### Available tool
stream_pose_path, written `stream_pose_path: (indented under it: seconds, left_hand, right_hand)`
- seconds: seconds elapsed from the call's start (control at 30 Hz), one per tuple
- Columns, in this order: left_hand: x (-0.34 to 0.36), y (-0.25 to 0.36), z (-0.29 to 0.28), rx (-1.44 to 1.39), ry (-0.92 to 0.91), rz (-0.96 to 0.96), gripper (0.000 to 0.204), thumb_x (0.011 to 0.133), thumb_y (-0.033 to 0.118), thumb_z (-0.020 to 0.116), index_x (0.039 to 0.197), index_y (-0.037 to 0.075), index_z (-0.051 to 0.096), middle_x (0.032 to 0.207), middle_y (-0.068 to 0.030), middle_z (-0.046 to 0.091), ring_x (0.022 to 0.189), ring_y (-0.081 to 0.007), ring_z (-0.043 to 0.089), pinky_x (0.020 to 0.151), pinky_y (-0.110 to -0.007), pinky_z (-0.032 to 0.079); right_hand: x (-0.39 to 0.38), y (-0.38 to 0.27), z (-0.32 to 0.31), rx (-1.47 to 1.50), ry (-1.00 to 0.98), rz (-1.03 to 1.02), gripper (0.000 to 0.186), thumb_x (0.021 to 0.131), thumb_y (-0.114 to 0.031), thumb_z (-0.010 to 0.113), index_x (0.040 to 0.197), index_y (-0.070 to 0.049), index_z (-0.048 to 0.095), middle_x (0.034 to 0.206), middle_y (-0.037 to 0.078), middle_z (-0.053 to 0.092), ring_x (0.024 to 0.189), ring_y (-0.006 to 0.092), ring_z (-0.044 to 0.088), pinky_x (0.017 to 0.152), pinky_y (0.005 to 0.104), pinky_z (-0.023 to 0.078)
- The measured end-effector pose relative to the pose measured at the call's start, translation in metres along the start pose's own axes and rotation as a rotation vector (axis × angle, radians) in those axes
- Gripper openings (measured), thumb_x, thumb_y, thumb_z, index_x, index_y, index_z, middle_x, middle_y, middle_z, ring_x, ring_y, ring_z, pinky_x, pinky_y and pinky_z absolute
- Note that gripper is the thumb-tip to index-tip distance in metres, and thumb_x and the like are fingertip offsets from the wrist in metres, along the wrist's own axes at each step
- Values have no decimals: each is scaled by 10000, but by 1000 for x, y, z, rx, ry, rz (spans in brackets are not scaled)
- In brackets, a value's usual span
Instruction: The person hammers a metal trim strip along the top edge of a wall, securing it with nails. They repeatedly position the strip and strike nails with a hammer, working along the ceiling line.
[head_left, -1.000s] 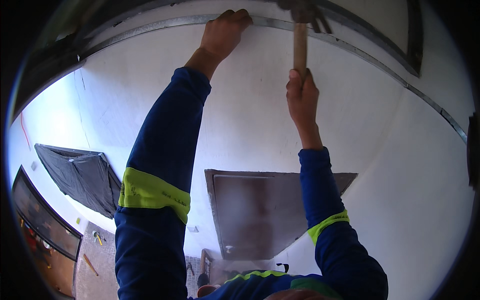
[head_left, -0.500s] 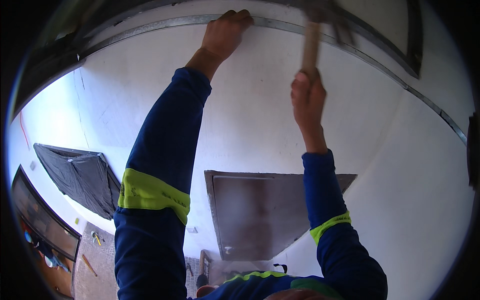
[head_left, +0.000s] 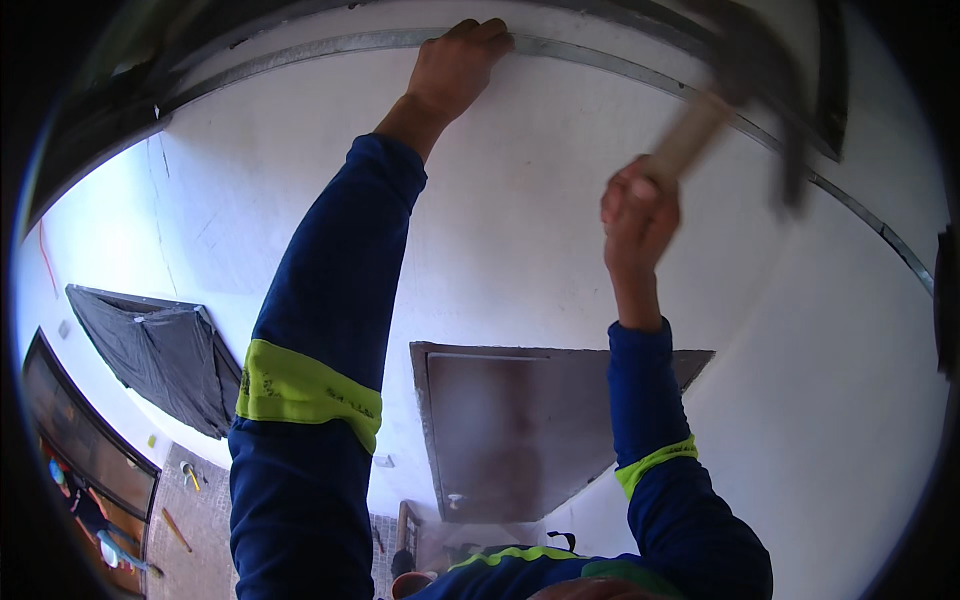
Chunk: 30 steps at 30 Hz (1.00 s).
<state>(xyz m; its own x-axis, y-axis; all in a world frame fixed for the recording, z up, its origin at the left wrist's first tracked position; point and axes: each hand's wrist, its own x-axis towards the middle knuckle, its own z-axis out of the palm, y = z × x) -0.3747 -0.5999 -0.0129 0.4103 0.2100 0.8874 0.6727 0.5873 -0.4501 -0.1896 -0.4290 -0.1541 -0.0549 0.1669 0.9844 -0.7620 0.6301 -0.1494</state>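
My left hand (head_left: 458,68) is raised high on the white wall, its fingers closed against a thin metal strip (head_left: 360,42) that runs across the wall. Whether a small piece is pinched in those fingers is hidden. My right hand (head_left: 640,212) grips the wooden handle of a claw hammer (head_left: 692,135). The dark hammer head is blurred by motion and tilts to the right, in front of the strip. Between head and strip there seems to be a gap, though the blur makes this uncertain.
Above the strip runs a dark frame (head_left: 600,22). Below are a brown door (head_left: 520,430) and a panel draped in dark cloth (head_left: 155,350). At the lower left another person (head_left: 88,510) stands by a glazed doorway (head_left: 85,410); a wooden stick (head_left: 176,530) lies on the floor.
My right hand has swung the hammer back, right and slightly down, from upright to tilted. My left hand stays almost still at the strip. The other person has moved further into view.
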Motion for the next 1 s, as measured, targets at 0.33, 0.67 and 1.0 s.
stream_pose_path:
  seconds: [0.33,0.67,1.0]
  left_hand:
    - [0,-2,0,6,-33,-7,195,838,28,658,978,151,715,991,40,643,946,-179,678,722,-340,645]
    - [-1,0,-2,-10,-56,-26,161,850,54,661,976,141,708,992,38,644,949,-184,677,742,-341,642]
    - [0,-1,-3,-9,-43,-11,156,867,51,628,977,133,701,1017,19,642,965,-198,674,777,-352,638]
  right_hand:
    - [14,10,9,-410,12,87,409,1064,-459,510,965,-64,553,649,-33,492,543,35,478,483,241,413]
    - [24,31,-1,-560,-78,9,432,1061,-463,516,1017,-39,584,661,35,576,555,151,587,519,314,478]
    - [27,22,6,-600,-160,-67,390,1029,-390,584,990,-3,612,754,233,652,686,446,647,609,487,515]
